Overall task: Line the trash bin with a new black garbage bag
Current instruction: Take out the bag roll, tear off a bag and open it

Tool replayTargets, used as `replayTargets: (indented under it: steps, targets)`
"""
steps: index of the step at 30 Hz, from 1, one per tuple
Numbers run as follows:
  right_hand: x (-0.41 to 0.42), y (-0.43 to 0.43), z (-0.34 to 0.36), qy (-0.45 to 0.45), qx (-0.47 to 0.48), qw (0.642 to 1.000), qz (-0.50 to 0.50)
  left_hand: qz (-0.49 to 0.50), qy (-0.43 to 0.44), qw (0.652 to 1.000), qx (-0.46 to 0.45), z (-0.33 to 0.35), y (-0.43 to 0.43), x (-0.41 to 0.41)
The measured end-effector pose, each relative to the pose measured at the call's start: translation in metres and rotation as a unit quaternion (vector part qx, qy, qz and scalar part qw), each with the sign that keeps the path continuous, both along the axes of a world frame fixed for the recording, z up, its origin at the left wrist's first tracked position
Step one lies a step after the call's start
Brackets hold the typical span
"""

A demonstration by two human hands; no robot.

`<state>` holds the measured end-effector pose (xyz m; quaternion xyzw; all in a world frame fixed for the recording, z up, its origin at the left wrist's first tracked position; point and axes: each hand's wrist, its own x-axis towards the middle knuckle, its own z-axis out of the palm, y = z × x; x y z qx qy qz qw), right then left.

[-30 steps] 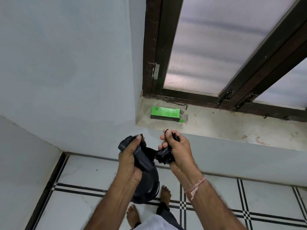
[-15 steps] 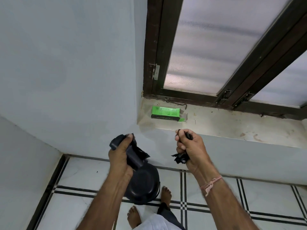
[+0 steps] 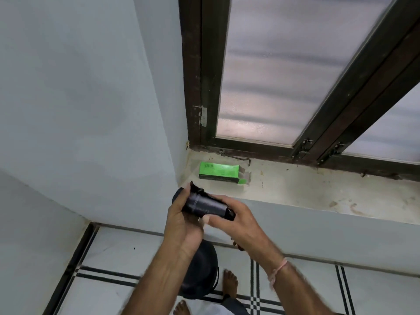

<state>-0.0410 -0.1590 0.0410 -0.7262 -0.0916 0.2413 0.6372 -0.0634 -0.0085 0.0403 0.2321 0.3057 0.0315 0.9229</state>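
In front of the window sill I hold a roll of black garbage bags [image 3: 203,204] between both hands. My left hand [image 3: 181,222] wraps its left end from below, where a torn flap sticks up. My right hand [image 3: 237,221] pinches the right end, where a crumpled black bit of bag [image 3: 230,215] shows; I cannot tell whether that bit is separate from the roll. The round black trash bin [image 3: 203,277] stands on the tiled floor directly beneath my hands, partly hidden by my left forearm.
A green cardboard box [image 3: 218,171] lies on the stained window sill [image 3: 306,189], close to the corner. A dark wooden window frame [image 3: 200,87] with frosted glass rises above. My bare feet [image 3: 230,283] stand beside the bin. Walls close in on the left.
My hands, apart half a second ago with the right one holding a torn black piece, have come together. The right hand now grips the end of the roll.
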Motion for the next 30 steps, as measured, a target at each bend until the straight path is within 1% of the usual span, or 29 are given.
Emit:
replayTargets:
  steps: [3,5,9,13,16,18,22,24,25,28,30]
  targets:
    - [0.024,-0.022,0.006,0.110,0.056,0.992,0.011,-0.012,-0.039,0.999,0.023,0.002,-0.012,0.015]
    - [0.035,-0.032,0.005,0.164,0.077,0.983,0.020,-0.012,-0.045,0.998,0.042,0.003,-0.022,0.027]
    - [0.055,-0.041,-0.003,0.232,0.114,0.966,0.007,0.001,-0.027,0.992,0.124,-0.001,-0.045,0.047]
    - [0.076,-0.053,-0.008,0.290,0.150,0.945,-0.015,-0.021,-0.061,0.988,0.142,-0.002,-0.055,0.056]
    - [0.088,-0.063,-0.009,0.239,0.108,0.965,0.007,-0.017,-0.045,0.985,0.165,-0.003,-0.063,0.065]
    - [0.091,-0.067,-0.010,0.216,0.094,0.972,0.004,-0.003,-0.032,0.985,0.167,-0.005,-0.067,0.070]
    - [0.099,-0.069,-0.010,0.215,0.088,0.971,-0.055,0.025,-0.018,0.989,0.147,-0.007,-0.074,0.078]
    - [0.103,-0.069,-0.009,0.188,0.087,0.975,-0.080,0.031,-0.010,0.990,0.137,-0.006,-0.079,0.082]
    - [0.103,-0.068,-0.009,0.156,0.073,0.981,-0.090,0.038,-0.001,0.990,0.138,-0.006,-0.083,0.084]
    - [0.105,-0.067,-0.014,-0.009,-0.013,0.995,-0.103,0.082,0.037,0.986,0.139,-0.007,-0.089,0.094]
    - [0.107,-0.069,-0.017,-0.072,-0.015,0.995,-0.068,0.107,0.055,0.985,0.127,-0.009,-0.089,0.100]
